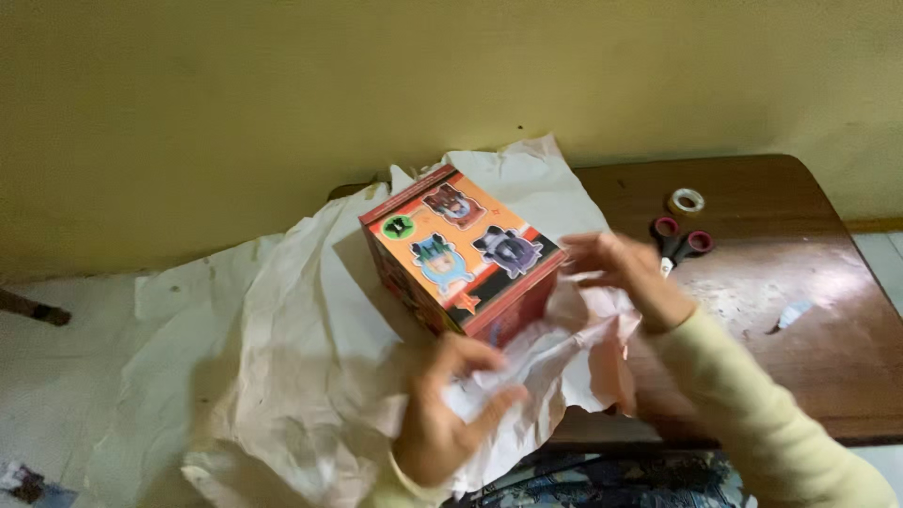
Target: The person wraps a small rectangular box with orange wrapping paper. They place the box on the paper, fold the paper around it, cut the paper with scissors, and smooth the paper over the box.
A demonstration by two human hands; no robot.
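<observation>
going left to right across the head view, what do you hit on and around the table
Crumpled white wrapping paper → orange and red printed cardboard box → left hand gripping the paper → right hand pinching a paper edge → red-handled scissors, with the small clear tape roll just behind → bare brown wooden table.

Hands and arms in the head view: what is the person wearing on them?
Both hands are bare, with no gloves, rings or watch to be seen. The right hand comes out of a long, pale cream sleeve of soft-looking fabric. The left hand shows only a sliver of matching cuff at the wrist.
</observation>
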